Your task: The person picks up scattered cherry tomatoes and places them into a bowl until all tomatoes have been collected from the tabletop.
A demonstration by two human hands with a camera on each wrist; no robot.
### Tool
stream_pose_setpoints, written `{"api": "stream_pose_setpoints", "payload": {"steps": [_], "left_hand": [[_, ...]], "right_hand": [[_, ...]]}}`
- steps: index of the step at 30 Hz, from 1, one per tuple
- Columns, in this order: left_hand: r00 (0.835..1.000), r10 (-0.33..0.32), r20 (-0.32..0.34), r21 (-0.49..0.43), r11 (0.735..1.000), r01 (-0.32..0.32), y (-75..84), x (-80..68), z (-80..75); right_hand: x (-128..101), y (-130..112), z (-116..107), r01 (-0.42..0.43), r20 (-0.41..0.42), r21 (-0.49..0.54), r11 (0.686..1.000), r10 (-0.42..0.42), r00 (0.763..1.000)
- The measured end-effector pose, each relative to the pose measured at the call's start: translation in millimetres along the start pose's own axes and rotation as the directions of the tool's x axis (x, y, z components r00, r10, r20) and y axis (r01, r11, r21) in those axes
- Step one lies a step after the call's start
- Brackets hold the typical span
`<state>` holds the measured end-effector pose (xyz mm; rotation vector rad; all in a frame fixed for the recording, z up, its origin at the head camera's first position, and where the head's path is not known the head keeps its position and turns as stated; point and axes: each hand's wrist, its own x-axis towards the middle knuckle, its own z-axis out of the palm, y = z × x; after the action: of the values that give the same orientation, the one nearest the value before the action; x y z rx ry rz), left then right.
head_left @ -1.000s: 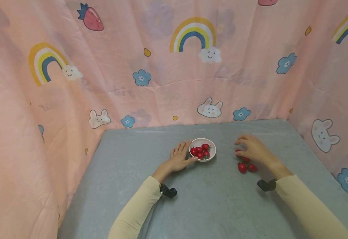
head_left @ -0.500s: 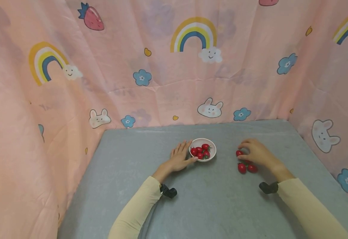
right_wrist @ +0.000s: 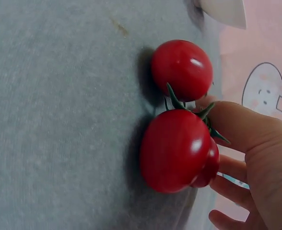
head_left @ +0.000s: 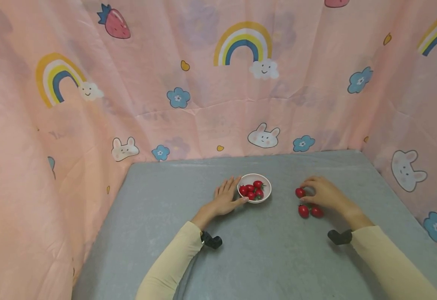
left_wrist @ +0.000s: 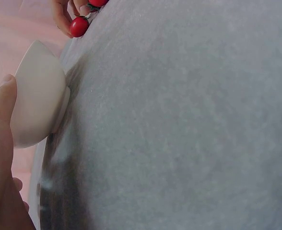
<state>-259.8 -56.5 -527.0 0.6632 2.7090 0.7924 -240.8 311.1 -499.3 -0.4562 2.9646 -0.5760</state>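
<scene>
My left hand (head_left: 224,201) lies against the left side of a small white bowl (head_left: 268,194), fingers straight, thumb at its near rim. Several red cherry tomatoes (head_left: 250,188) sit inside. In the left wrist view the thumb touches the outside of the bowl (left_wrist: 38,96). To the right, my right hand (head_left: 323,192) reaches over loose cherry tomatoes with fingers bent. One tomato (head_left: 300,192) shows by its fingertips; two others (head_left: 303,211) lie nearer me. In the right wrist view, another tomato (right_wrist: 209,165) is partly hidden beside the fingers; whether it is gripped is unclear.
A grey cloth-covered table (head_left: 256,258) carries everything. Pink printed curtains (head_left: 211,116) enclose it at the back and both sides. Each wrist wears a black camera mount (head_left: 212,240).
My right hand has shifted slightly right and toward me, uncovering more of the tomato by its fingertips. The left hand and the bowl have stayed put.
</scene>
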Motion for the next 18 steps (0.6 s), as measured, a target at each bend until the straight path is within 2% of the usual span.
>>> {"api": "stream_pose_setpoints", "payload": {"steps": [10, 18], "left_hand": [[1.0, -0.003, 0.002, -0.004, 1.0, 0.003, -0.2, -0.5, 0.8], [1.0, -0.004, 0.006, -0.008, 1.0, 0.004, 0.0, -0.4, 0.2]], "right_hand": [[2.9, -0.1, 5.2, 0.04, -0.039, -0.011, 0.999, -0.04, 0.998], [3.1, 2.6, 2.4, 0.012, -0.034, 0.003, 1.0, -0.012, 0.999]]}}
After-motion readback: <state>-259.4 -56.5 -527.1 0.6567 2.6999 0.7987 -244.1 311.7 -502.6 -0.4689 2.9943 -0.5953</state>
